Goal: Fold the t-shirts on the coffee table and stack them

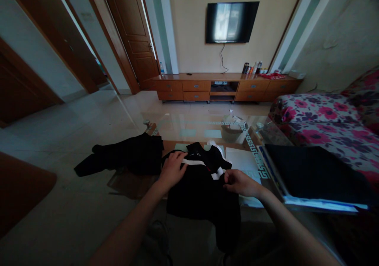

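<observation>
A black garment with white trim [201, 187] lies spread on the near edge of a glass coffee table [207, 130], part of it hanging over the front. My left hand [173, 167] rests on its left side near the collar, fingers spread flat on the cloth. On the garment's right edge, my right hand [238, 181] has its fingers curled in a pinch on the fabric near the white trim. A second black garment [124, 155] lies crumpled to the left, draped off the table's left end.
A dark folded piece on a white sheet [314, 175] lies at the table's right. A floral sofa [325, 120] stands at right. A wooden TV cabinet [225, 86] and wall TV [231, 21] are at the back. Tiled floor and doors lie left.
</observation>
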The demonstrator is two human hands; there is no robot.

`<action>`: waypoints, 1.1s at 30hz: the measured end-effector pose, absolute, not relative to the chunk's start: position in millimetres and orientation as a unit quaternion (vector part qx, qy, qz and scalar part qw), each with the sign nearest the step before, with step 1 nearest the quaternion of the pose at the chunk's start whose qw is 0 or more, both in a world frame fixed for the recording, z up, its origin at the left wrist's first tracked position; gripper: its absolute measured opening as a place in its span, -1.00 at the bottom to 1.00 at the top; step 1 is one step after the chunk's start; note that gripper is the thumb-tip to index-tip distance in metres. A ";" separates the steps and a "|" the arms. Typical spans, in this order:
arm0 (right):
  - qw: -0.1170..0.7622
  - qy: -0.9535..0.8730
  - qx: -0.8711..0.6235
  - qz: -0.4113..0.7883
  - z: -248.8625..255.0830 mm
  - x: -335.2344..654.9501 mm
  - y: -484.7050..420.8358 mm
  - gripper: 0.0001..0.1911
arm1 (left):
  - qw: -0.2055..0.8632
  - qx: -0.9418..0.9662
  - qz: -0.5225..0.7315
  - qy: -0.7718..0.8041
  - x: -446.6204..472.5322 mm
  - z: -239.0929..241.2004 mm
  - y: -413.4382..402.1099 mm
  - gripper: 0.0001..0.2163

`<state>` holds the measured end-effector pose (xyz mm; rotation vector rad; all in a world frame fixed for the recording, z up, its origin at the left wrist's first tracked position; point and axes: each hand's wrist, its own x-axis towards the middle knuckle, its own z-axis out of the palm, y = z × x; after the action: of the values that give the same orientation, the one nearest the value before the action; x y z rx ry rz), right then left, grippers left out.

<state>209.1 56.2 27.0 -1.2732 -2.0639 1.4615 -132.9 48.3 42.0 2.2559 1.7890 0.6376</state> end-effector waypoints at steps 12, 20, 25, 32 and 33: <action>0.069 -0.677 -0.426 0.596 29.7 204.0 44.4 -0.62 | 0.194 0.704 0.263 0.631 -163.8 10.5 89.1 -0.53; 0.069 -0.687 -0.426 0.585 34.1 204.8 44.5 -0.64 | 0.114 0.699 0.330 0.624 -160.9 29.3 92.0 -0.88; 0.046 -0.704 -0.420 0.571 38.2 197.7 31.9 -0.67 | 0.143 0.669 0.396 0.612 -142.6 66.9 76.1 -0.80; -0.111 -0.723 -0.279 0.622 68.9 164.4 -19.5 -0.66 | 0.113 0.735 0.433 0.509 -110.0 132.2 23.0 -0.81; -0.107 -0.728 -0.273 0.620 78.0 165.1 -21.5 -0.67 | 0.107 0.755 0.426 0.487 -107.3 142.2 13.2 -0.82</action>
<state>165.1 -21.5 78.0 -0.9201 -2.4573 2.0912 -107.3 13.2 142.2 2.2213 1.4345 1.2542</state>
